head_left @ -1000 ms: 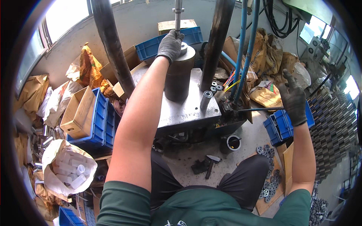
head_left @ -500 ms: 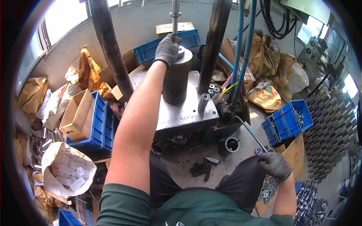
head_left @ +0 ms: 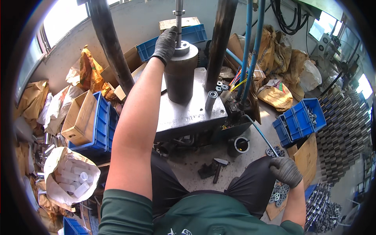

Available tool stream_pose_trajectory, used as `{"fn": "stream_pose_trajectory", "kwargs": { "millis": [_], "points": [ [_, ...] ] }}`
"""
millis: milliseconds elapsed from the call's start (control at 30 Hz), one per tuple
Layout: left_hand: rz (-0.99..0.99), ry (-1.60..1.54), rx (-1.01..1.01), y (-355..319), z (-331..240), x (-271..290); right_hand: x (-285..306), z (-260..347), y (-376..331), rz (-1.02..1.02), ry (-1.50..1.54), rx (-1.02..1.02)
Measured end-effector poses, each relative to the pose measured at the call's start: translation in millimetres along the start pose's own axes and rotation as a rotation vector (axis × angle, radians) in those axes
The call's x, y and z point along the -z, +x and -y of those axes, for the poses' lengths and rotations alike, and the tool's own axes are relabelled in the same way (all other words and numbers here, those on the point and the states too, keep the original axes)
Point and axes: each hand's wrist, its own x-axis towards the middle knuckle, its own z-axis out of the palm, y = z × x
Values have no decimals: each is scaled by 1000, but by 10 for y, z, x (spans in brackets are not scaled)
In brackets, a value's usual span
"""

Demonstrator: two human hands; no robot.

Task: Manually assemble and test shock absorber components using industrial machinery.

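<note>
My left hand (head_left: 165, 45), in a dark grey glove, is against the left side of an upright steel rod (head_left: 179, 23). Its fingers reach upward, not wrapped round the rod; part of them is turned from view. Below the rod, a steel ring (head_left: 182, 47) sits on a thick dark metal cylinder (head_left: 181, 78), which stands on a steel press table (head_left: 184, 113). At the right, my gloved right hand (head_left: 286, 172) is closed on the end of a slanting lever (head_left: 261, 134), above my thigh.
Short metal tubes (head_left: 211, 100) stand at the table's right corner. Dark posts (head_left: 111, 47) flank the cylinder. A hammer (head_left: 219, 168) and a round metal pot (head_left: 239, 146) are on the floor. Blue crates (head_left: 301, 121) stand right; a sack of plastic tubes (head_left: 70, 180) sits left.
My left hand has shifted slightly left and up, uncovering the rod's lower end and the ring. My right hand stays on the lever. The view has tilted a little.
</note>
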Motion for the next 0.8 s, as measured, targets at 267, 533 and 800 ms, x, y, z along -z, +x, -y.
{"fn": "stream_pose_trajectory", "kwargs": {
  "millis": [267, 533, 800],
  "points": [
    [17, 72, 27, -66, -134, -2, -17, -47, 3, 5, -17, 0],
    [42, 157, -88, -62, -45, 63, -5, -66, 43, 67, -102, 0],
    [46, 232, -135, -45, -45, 39, 209, -46, 85, 139, -165, 24]
  ]
}}
